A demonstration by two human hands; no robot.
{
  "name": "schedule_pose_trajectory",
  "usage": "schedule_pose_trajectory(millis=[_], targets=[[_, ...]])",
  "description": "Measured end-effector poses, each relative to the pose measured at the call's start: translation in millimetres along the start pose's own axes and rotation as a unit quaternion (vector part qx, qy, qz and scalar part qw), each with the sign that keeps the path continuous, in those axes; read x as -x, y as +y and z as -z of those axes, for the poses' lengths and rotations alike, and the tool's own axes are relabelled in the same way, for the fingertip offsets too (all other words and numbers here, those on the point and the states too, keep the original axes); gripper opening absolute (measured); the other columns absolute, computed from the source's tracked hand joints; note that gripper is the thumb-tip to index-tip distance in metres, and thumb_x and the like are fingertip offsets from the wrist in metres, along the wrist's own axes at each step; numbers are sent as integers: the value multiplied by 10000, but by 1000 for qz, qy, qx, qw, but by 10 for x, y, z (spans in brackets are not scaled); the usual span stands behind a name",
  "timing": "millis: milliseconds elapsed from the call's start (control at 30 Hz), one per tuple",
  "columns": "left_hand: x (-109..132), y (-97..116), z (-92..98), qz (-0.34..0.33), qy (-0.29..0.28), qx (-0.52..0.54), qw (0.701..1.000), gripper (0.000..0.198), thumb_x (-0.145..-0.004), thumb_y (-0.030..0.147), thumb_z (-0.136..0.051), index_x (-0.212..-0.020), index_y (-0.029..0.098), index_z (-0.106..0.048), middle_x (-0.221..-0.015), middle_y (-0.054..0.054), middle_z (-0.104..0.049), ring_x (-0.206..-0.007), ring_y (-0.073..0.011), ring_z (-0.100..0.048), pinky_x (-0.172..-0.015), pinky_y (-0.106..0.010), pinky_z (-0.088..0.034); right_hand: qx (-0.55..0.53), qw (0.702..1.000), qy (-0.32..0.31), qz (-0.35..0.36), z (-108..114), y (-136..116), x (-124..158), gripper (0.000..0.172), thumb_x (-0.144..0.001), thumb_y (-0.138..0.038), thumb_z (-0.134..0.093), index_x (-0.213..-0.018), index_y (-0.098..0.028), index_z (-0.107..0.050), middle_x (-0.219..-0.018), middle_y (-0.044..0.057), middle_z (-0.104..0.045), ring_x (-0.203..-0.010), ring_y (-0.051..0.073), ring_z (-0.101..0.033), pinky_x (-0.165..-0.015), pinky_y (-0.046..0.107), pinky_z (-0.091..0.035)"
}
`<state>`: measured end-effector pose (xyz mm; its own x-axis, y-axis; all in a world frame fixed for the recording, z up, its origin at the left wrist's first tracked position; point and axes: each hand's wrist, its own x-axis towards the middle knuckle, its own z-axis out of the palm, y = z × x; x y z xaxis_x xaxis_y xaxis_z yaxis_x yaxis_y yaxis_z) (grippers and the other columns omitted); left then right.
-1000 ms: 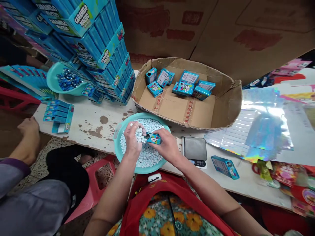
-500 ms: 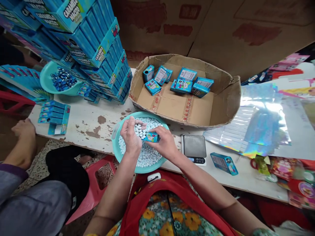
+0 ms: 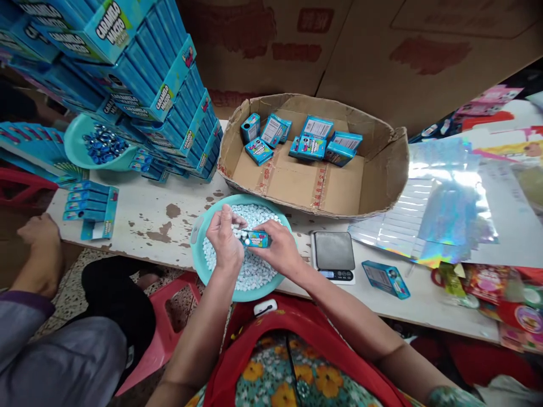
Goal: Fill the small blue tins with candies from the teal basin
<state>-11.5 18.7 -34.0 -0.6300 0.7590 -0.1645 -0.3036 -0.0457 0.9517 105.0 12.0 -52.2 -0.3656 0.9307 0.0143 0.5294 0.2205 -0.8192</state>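
Cupped over a turquoise basin [image 3: 195, 240], my left hand [image 3: 224, 237] holds a small heap of white candies [image 3: 238, 227]. Its fingers curl round them. My right hand [image 3: 280, 246] grips a small blue candy box [image 3: 258, 239] lying on its side, its left end against the candies in my left palm. Beneath both hands, many more white candies [image 3: 254, 278] fill the basin. The end of the box at my left hand is partly hidden by candies and fingers.
Behind the basin stands a cut-down carton [image 3: 288, 192] with several blue boxes. A scale [image 3: 335, 251] and another blue box [image 3: 386, 278] lie to the right. Tall stacked display boxes [image 3: 161, 96] rise at left. A co-worker's hand [image 3: 40, 234] rests on the table's left edge.
The heap in my left palm looks smaller, and candies now crowd the box's end. Both hands stay over the basin. The whole view has shifted slightly.
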Motion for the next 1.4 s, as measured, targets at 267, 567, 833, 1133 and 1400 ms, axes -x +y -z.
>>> schedule_pose_trajectory(millis=[267, 567, 833, 1133, 1400], targets=[[83, 66, -45, -16, -4, 14, 1000, 382, -839, 441, -569, -599, 163, -467, -508, 39, -425, -482, -87, -482, -494, -225, -402, -44, 999, 13, -1, 10, -17, 10, 292, -672, -271, -755, -930, -208, -635, -880, 28, -637, -882, 209, -585, -782, 326, -437], [-84, -7, 120, 76, -13, -23, 997, 453, -784, 588, -553, -625, 177, -450, -510, 50, -387, -402, -55, -339, -389, -185, -264, -145, 989, 30, -20, 74, 186, 52, 350, -646, -275, -784, -959, -212, -641, -913, 17, -634, -886, 188, -592, -813, 322, -462], [-286, 63, 310, -58, -191, -455, 868, 307, -748, 426, -647, -983, 231, -658, -1058, -82, -628, -999, -247, -568, -870, -371, -435, -152, 981, 82, -89, 683, 375, 337, 299, -661, -224, -772, -931, -209, -646, -879, 6, -609, -827, 170, -594, -751, 290, -465], [363, -230, -828, 88, -491, -326, 803, 312, -745, 334, -671, -1047, 254, -656, -1084, -54, -627, -1018, -210, -562, -869, -310, -437, -116, 971, 182, -105, 994, 562, 609, 269, -689, -235, -748, -936, -223, -642, -899, 24, -629, -860, 194, -593, -774, 327, -483], [-202, -464, -1447, 49, -465, -293, 834, 374, -711, 313, -713, -1066, 229, -630, -1052, -61, -632, -924, -184, -582, -839, -300, -449, -150, 934, 269, -180, 1137, 1009, 1099, 310, -701, -352, -741, -964, -231, -633, -928, 46, -647, -825, 218, -626, -719, 349, -535]])
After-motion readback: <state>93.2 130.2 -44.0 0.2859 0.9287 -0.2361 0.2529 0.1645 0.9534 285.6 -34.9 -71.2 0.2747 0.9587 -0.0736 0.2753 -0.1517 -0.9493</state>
